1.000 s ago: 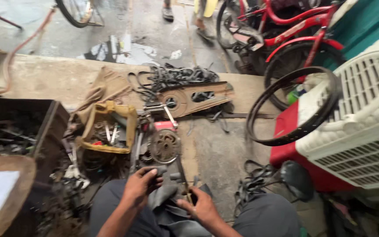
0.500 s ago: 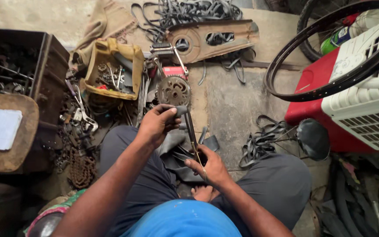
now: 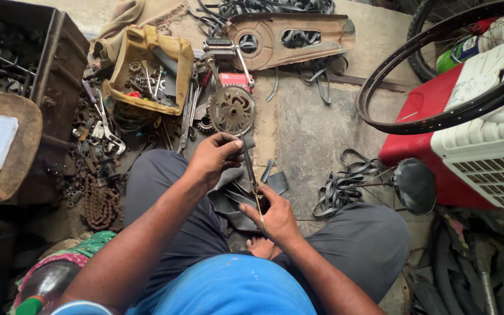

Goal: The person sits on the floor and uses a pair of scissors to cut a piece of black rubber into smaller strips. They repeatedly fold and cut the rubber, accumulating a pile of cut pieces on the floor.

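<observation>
Both hands work one rubber strip (image 3: 251, 175): left hand (image 3: 214, 158) pinches its top, right hand (image 3: 275, 219) grips scissors (image 3: 256, 198), which must close squarely across it.

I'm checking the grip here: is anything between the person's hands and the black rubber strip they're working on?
Nothing visible does. The left hand pinches the upper end of the black rubber strip directly, and the right hand grips its lower end together with what looks like scissors. The tools lie beyond, apart.
</observation>
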`<state>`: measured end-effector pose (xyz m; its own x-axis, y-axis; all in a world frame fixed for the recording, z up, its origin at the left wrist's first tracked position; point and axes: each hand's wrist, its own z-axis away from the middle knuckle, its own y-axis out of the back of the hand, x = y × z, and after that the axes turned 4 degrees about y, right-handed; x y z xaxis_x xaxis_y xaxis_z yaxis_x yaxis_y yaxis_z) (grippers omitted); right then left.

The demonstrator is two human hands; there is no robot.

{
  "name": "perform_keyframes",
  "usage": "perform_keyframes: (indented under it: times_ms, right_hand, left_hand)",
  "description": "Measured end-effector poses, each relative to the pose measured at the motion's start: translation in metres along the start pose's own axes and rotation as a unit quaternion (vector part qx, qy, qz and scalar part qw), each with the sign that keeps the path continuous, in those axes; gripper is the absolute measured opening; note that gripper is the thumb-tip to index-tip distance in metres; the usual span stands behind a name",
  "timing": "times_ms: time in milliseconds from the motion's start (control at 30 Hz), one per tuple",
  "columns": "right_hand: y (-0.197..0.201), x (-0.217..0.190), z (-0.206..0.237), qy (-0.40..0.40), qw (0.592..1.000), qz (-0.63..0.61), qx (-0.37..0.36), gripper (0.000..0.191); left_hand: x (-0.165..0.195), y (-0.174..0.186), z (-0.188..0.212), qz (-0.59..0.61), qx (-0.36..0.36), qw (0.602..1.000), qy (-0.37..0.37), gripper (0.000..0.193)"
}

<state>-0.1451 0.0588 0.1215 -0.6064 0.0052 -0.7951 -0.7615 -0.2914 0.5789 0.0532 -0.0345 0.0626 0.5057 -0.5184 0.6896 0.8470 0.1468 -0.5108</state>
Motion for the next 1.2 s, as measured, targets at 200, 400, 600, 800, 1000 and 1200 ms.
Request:
perform_keyframes:
  times_ms: [200, 400, 600, 800, 1000, 1200]
  right_hand:
    - [-0.002, 0.001, 0.002, 0.000, 1.000, -0.020, 0.001, 0.058]
    - [-0.006, 0.004, 0.002, -0.028, 0.999, 0.025, -0.004, 0.057]
    - [-0.010, 0.005, 0.003, -0.003, 1.000, 0.023, -0.003, 0.056]
    - [-0.012, 0.003, 0.003, -0.039, 0.999, 0.013, -0.024, 0.053]
    - [-0.015, 0.004, 0.005, -0.031, 0.999, 0.023, -0.017, 0.052]
    - [-0.021, 0.010, 0.008, -0.029, 0.999, 0.001, -0.015, 0.052]
  left_hand:
    - [-0.005, 0.007, -0.003, -0.011, -0.010, 1.000, 0.012, 0.011]
    - [-0.002, 0.010, -0.001, 0.064, -0.040, 0.996, 0.049, 0.005]
    - [-0.001, 0.009, 0.000, 0.077, -0.058, 0.995, 0.034, 0.004]
    - [-0.007, 0.014, -0.003, 0.074, -0.052, 0.995, 0.038, 0.004]
    - [-0.010, 0.017, -0.002, 0.068, -0.057, 0.995, 0.046, 0.004]
    - [-0.016, 0.020, -0.001, 0.053, -0.075, 0.996, 0.016, 0.006]
